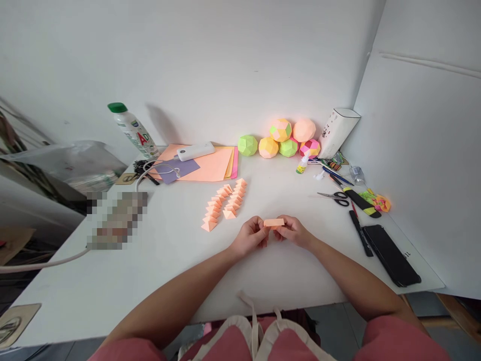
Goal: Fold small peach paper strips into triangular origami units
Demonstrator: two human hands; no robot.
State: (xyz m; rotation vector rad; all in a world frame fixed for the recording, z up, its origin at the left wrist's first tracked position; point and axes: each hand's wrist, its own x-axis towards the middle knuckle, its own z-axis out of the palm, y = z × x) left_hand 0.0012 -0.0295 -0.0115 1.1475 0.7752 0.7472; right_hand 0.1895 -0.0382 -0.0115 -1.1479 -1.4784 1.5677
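Observation:
A small folded strip of orange paper (274,222) is held up between my two hands, above the front middle of the table. My left hand (252,234) pinches its left end between thumb and fingers. At the right end, my right hand (292,230) grips it the same way. Just beyond and to the left lie two rows of folded orange paper pieces (212,209), overlapping one another. Faceted paper balls (268,147) in green, orange, yellow and pink are stacked against the back wall.
Sheets of coloured paper (214,168) lie at the back left under a white power bank (195,151), beside a bottle (133,129). To the right are a glue bottle (302,164), scissors (340,198), a utility knife (361,201), a black pen (361,233) and a black phone (391,254).

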